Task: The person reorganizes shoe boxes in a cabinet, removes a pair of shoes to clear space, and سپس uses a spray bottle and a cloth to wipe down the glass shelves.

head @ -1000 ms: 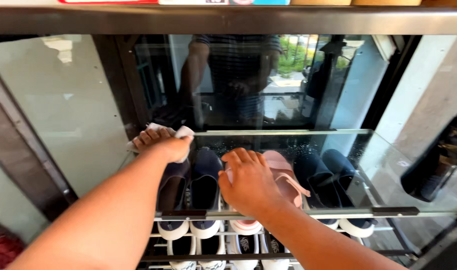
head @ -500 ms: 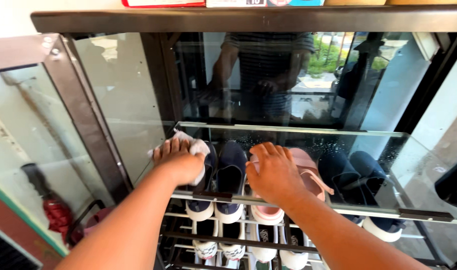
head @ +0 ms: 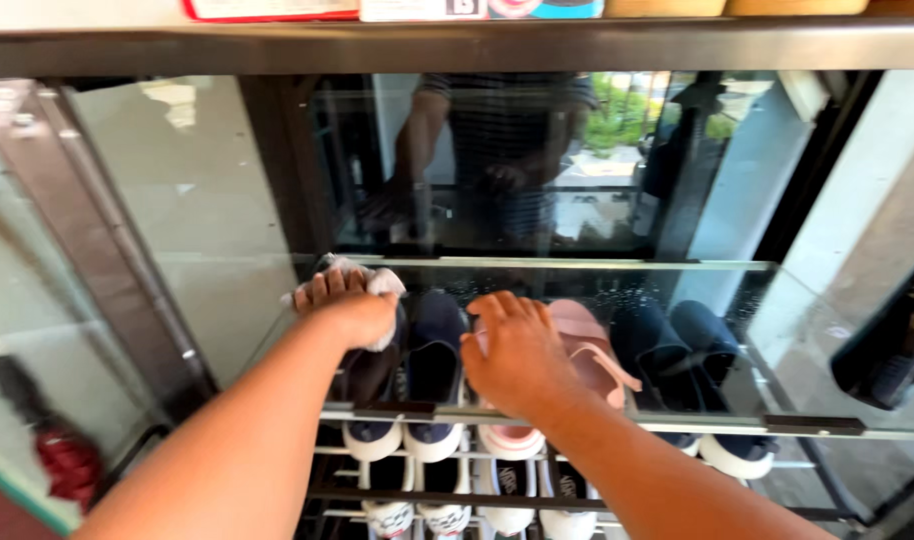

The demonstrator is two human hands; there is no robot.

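A: Hands first. We have the left hand [head: 349,312] pressed palm-down on a white cloth [head: 382,288], fingers close together and curled over the cloth, pinning it to the glass shelf [head: 777,330]. Cloth sits near the shelf's rear-left corner, w/ part of it showing past the fingertips and part under the palm.

B: Confirmed. Right hand [head: 522,355] lies flat on the same glass, approx. mid-shelf, closer to the front edge. Fingers moderately spread, holding nothing, just bearing on the pane.

A: Below the glass we see shoes on a wire rack [head: 457,495]. Left to right: a navy pair [head: 432,350] w/ white toe caps under and just beside the left hand, a pink pair [head: 592,345] under the right hand, a second navy pair [head: 677,345] toward the shelf's right side.

B: Lower tier holds more shoes, toes white; detail too small to tell. Front edge of the shelf carries a dark metal rail [head: 617,420].

A: Glass shows fine specks [head: 667,290] along the rear edge, right of centre. Rear pane of the cabinet reflects a person's torso and arms. Dark frame [head: 457,45] runs across the top; the cabinet's left glass door [head: 87,260] stands angled open.
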